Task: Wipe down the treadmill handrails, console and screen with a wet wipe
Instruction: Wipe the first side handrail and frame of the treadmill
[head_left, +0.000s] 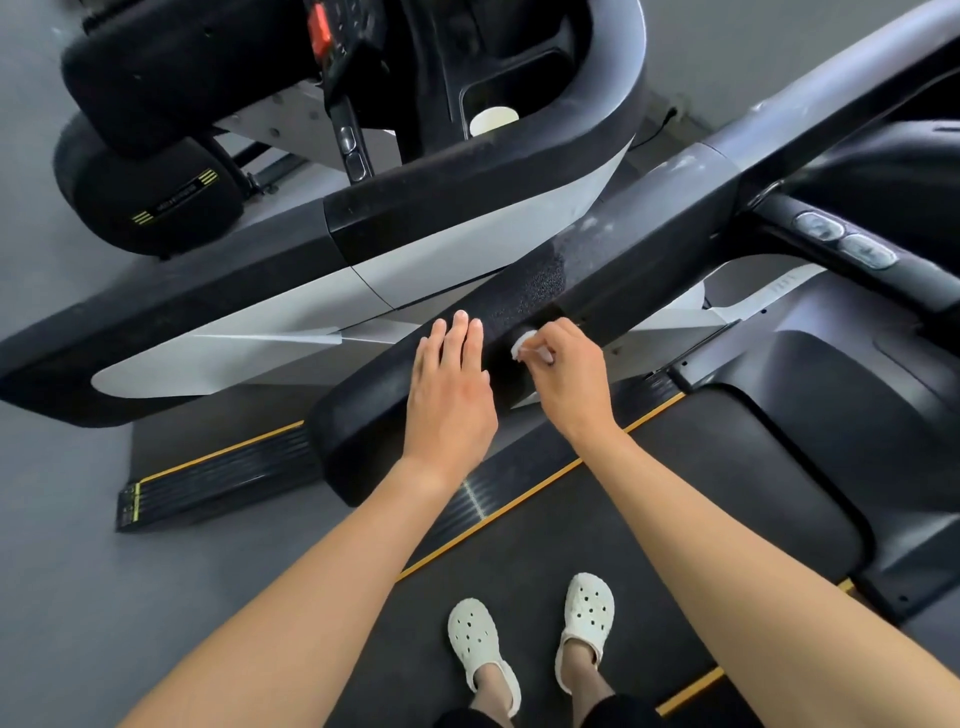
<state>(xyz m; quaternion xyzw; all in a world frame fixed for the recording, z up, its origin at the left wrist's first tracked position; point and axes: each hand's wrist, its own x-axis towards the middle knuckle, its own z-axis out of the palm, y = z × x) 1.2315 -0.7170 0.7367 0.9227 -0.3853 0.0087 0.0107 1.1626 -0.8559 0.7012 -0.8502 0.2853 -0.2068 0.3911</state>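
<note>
I stand on a treadmill whose black left handrail runs from the lower centre up to the right. My left hand lies flat on the rail with straight fingers. Just right of it, my right hand pinches a small bunched white wet wipe and presses it on the rail. Above the wipe the rail looks dusty grey, with a darker patch beside it. The console is mostly out of frame at the right; two oval buttons sit on a bar there.
A second treadmill stands on the left, its black and white handrail close to mine. Its console holds a paper cup and a red stop button. Under my white clogs lies the black belt with yellow edge stripes.
</note>
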